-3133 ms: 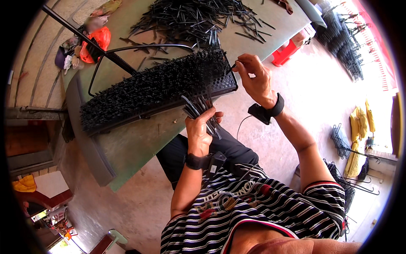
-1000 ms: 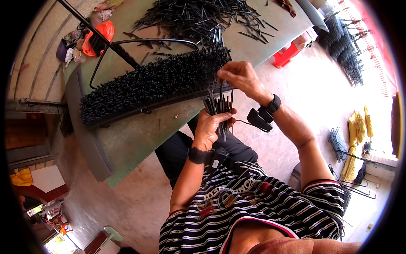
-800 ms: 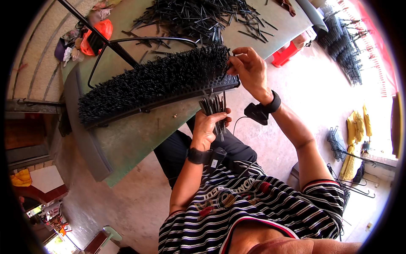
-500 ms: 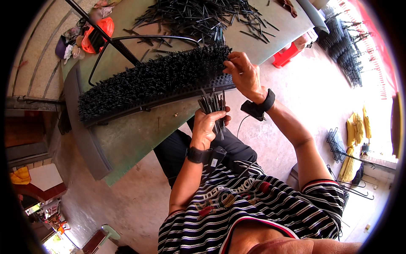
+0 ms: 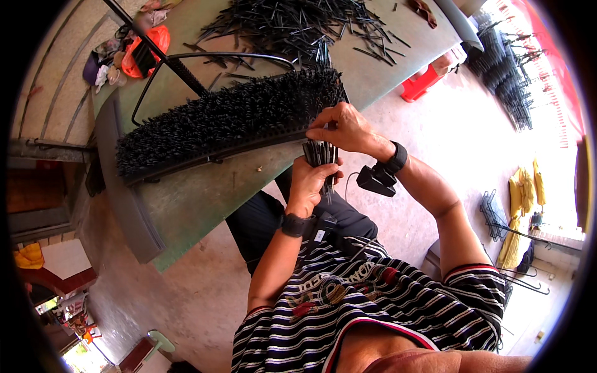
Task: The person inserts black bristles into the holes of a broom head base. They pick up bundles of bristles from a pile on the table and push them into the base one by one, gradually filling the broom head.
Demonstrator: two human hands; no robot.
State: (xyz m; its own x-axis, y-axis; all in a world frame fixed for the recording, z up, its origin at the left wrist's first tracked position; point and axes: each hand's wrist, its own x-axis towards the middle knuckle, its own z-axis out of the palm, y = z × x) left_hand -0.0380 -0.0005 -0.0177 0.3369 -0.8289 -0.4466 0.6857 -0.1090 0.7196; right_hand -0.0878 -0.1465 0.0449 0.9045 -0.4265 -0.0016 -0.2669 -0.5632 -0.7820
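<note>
My left hand (image 5: pixel 305 186) is wrapped round an upright bundle of thin black strips (image 5: pixel 320 152), just in front of the table's near edge. Over the top of that bundle, my right hand (image 5: pixel 348 129) has its thumb and fingers pinched together; whatever is between them is too small or hidden to tell. The right fingertips are close to the right end of a long black panel (image 5: pixel 230 118), which is thickly covered with short upright black strips like bristles. Along its near side runs a narrow dark rim.
A heap of loose black strips (image 5: pixel 280 25) lies on the green table (image 5: pixel 193 217) behind the panel. A black bar (image 5: pixel 155 53) and curved rod rise behind it. An orange bag (image 5: pixel 146 53) is at the far left, a red stool (image 5: pixel 416 84) beyond the table's right edge.
My right hand has come down and left, from the panel's right end to the top of the strip bundle. My left hand has shifted slightly to the right, still gripping the bundle.
</note>
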